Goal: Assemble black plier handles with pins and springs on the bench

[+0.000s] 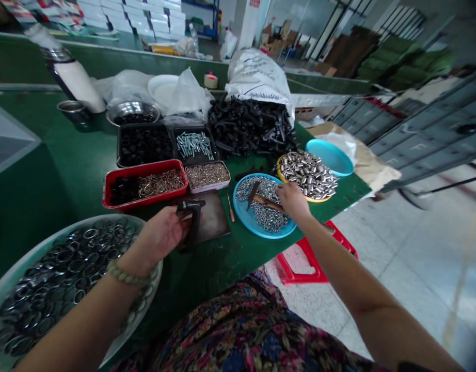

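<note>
Black part [195,213] gripped in my left hand [164,232], left of the blue tray [264,235].
Its lower end blurs into shadow; the bar-like top shines faintly. My right hand [294,200] hides one end of the hammer [267,201]; whether it pinches anything, I can't tell.

The one camera, worn on the person's head, looks forward and down across the table [217,253] from close above. The left hand [166,231] and right hand [294,200] fall near mid-view, flowered clothing [238,325] at the bottom, tiled floor [424,248] on the right.
</note>
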`<state>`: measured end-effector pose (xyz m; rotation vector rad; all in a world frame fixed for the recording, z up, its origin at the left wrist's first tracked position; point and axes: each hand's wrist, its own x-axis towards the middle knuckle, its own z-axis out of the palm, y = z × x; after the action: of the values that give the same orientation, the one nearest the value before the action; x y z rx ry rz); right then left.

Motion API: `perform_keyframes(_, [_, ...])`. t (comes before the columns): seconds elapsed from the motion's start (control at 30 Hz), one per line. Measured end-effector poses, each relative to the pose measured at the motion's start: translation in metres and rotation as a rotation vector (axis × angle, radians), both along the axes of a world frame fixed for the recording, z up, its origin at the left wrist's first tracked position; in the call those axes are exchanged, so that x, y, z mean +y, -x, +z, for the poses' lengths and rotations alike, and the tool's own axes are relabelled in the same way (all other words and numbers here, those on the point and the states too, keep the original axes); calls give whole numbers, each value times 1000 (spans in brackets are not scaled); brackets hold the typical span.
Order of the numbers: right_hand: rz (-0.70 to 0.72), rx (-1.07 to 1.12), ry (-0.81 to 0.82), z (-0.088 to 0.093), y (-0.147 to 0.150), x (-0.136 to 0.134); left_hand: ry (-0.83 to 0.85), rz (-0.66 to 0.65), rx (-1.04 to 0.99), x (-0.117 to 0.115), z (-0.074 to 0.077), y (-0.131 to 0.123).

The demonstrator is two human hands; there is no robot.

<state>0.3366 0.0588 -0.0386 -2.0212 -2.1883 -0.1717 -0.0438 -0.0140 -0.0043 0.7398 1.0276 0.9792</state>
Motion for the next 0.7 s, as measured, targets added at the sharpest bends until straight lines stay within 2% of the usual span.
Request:
perform_keyframes(0.07, [-186,48,-64,9,-26,28,70,34,-198,-2,14,-2])
perform_keyframes(0.13, [-285,75,-80,16,-43,57,93,159,-281,-2,22,-11])
perform_keyframes(0.23, [-343,102,-39,20,-48,95,18,383,-149,1,23,-29])
perform_keyframes(0.33, [-387,138,25,19,-45,119,-39,454,-83,3,18,-39])
perform_keyframes(0.47, [-381,192,37,17,-53,121,-34,514,-41,-3,11,-38])
perform_keyframes(0.7, [-422,384,-64,9,-75,97,10,520,-2,-13,4,-35])
